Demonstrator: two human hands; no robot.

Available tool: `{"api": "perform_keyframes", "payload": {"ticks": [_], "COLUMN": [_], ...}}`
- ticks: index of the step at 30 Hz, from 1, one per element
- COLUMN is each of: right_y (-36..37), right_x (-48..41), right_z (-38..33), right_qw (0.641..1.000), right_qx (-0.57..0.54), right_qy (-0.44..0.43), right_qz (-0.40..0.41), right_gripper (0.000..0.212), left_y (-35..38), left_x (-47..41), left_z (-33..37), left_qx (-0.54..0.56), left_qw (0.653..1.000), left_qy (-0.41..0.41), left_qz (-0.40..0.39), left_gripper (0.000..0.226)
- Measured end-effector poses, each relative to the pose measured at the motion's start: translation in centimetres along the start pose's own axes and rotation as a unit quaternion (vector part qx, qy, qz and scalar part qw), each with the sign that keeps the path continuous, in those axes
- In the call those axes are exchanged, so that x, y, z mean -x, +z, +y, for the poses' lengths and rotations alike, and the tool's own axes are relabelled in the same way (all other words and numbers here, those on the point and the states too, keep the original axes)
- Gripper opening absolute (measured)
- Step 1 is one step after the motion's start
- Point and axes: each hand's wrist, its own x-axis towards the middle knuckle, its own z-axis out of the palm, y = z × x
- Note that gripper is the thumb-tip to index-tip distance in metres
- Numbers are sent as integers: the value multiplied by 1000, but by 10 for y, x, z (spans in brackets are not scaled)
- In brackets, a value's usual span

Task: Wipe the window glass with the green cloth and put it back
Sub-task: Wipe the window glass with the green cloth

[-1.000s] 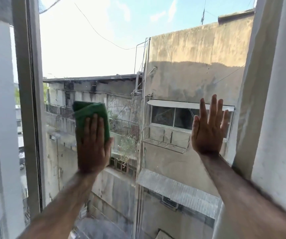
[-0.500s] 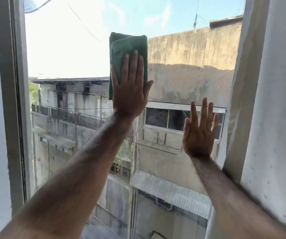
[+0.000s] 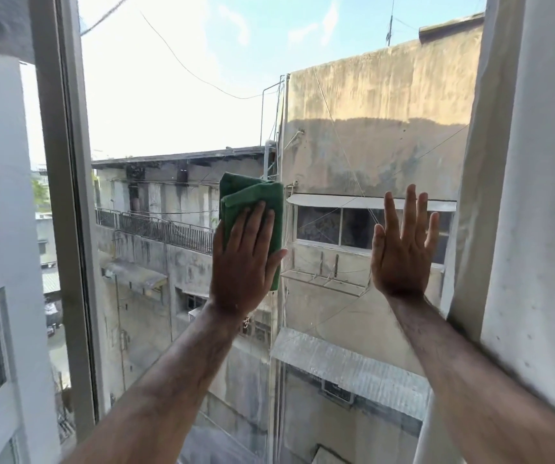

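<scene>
A folded green cloth (image 3: pixel 252 202) lies flat against the window glass (image 3: pixel 168 112) near the middle of the pane. My left hand (image 3: pixel 244 262) presses on the cloth with its fingers together and pointing up, covering the cloth's lower part. My right hand (image 3: pixel 401 249) rests flat on the glass further right, fingers spread and pointing up, holding nothing. It sits close to the right edge of the pane.
A grey vertical window frame (image 3: pixel 65 212) bounds the pane on the left. A white wall or reveal (image 3: pixel 534 212) stands at the right, against my right forearm. Concrete buildings and wires show through the glass.
My left hand slid the cloth from low left up to high centre, then down to mid pane. My right hand stayed flat on the glass in the same spot.
</scene>
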Motion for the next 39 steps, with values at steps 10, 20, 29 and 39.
{"api": "perform_keyframes", "payload": {"ticks": [10, 20, 29, 39], "right_y": [6, 5, -31, -79], "right_x": [0, 0, -5, 17], "right_z": [5, 6, -28, -147], "right_qw": [1000, 1000, 991, 793], "right_qx": [6, 15, -66, -439], "right_qy": [-3, -2, 40, 218], "right_qz": [0, -23, -108, -361], "right_gripper": [58, 58, 74, 62], "left_y": [-54, -69, -86, -121], "left_x": [-74, -92, -90, -76], "left_z": [-29, -30, -33, -65], "left_qx": [28, 47, 130, 336], "left_qw": [998, 989, 976, 910], "left_qy": [-56, -99, -130, -219], "left_qz": [8, -100, -119, -108], "left_gripper": [41, 43, 39, 32]}}
